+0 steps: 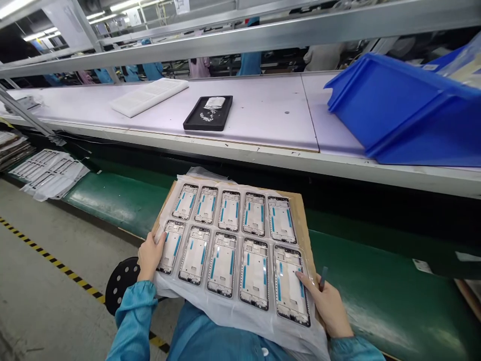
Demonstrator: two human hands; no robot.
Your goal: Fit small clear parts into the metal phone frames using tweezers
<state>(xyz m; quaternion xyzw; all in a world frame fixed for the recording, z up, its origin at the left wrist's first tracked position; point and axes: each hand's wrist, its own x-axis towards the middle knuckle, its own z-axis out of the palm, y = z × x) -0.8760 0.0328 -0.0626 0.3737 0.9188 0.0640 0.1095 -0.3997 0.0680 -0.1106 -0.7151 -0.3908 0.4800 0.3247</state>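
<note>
A clear plastic tray (233, 240) holding several phone frames in two rows rests on a cardboard sheet (300, 210) over my lap. My left hand (149, 255) grips the tray's left edge, thumb on the nearest lower-row frame (171, 246). My right hand (326, 301) holds the tray's lower right corner, thumb on the last frame (291, 286), with a thin dark pen-like tool (323, 277) pinched between its fingers. A white plastic bag (240, 316) lies under the tray, hanging over my blue sleeves.
A green conveyor belt (376, 281) runs just beyond the tray. Behind it, the white bench (263, 115) carries a black tray (208, 114) with small parts, a white foam sheet (148, 96) and a tilted blue bin (406, 108). Empty tray stacks (48, 173) lie left. A black stool (124, 281) stands below.
</note>
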